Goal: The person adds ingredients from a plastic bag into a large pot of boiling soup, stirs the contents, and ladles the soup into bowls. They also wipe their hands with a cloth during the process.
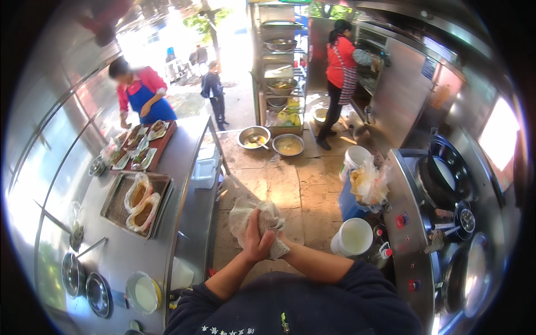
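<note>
A pale, crumpled cloth (243, 217) is bunched between my two hands, above the floor and in front of my body. My left hand (255, 242) presses over it with the fingers pointing away from me. From the other side my right hand (281, 239) grips the same cloth; its fingers are mostly hidden by the folds. To the left is a steel worktable (167, 188) carrying a metal tray (112, 200) with two plastic-lined containers of brown food (142, 215). At my right stands a white bucket (352, 238) of pale liquid.
A stove counter (412, 251) with black woks (448, 167) runs along the right. Two metal basins (289, 145) of food sit on the floor by a shelf rack (281, 63). One person (146, 94) works behind the table; another (341, 63) is at a steel cabinet.
</note>
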Tool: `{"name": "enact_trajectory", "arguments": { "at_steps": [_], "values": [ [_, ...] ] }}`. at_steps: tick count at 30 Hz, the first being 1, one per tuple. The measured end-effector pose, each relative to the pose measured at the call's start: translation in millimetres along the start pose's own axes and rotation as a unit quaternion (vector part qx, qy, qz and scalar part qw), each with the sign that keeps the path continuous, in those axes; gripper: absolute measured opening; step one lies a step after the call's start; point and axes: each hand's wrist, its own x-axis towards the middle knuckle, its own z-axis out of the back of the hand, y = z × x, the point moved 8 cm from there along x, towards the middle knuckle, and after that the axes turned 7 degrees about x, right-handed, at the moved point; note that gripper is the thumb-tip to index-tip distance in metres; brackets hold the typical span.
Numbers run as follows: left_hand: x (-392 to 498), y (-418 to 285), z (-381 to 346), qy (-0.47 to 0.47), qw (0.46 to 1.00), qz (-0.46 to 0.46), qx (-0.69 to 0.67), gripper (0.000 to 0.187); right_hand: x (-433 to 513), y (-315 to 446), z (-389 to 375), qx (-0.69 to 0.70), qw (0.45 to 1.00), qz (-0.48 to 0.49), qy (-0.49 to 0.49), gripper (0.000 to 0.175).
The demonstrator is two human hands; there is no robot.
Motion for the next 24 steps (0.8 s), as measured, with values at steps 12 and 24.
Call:
{"name": "enact_trajectory", "arguments": {
  "at_steps": [12,24],
  "values": [
    [15,47,7,-0.122,0.808,0.394,-0.42,0.036,1,1,-3,-0.216,0.961,0.129,0.112,0.058],
    [-89,115,-4,0.076,0.699,0.417,-0.576,0.03,-21,-21,-30,-0.498,0.855,-0.017,0.145,0.034]
  ]
}}
